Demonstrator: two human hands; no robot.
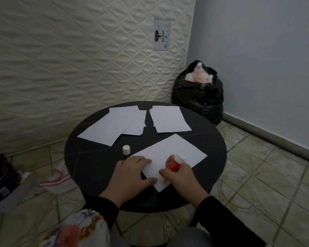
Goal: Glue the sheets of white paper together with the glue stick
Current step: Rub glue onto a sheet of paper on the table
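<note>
A white paper sheet (171, 154) lies at the near side of a round black table (89, 157). My left hand (130, 172) rests flat on its near left corner, fingers spread. My right hand (178, 177) grips a red glue stick (175, 164), uncapped, its white tip pointing up and away above the sheet. The white cap (126, 150) stands on the table just left of the sheet. More white sheets lie at the far side: an overlapping pair (114, 125) on the left and a single sheet (169, 118) on the right.
A quilted mattress (78, 59) leans against the wall behind the table. A black plastic bag (198, 93) with pink stuffing stands at the far right corner. Cloth (57, 179) and dark clutter (2, 179) lie on the tiled floor to the left.
</note>
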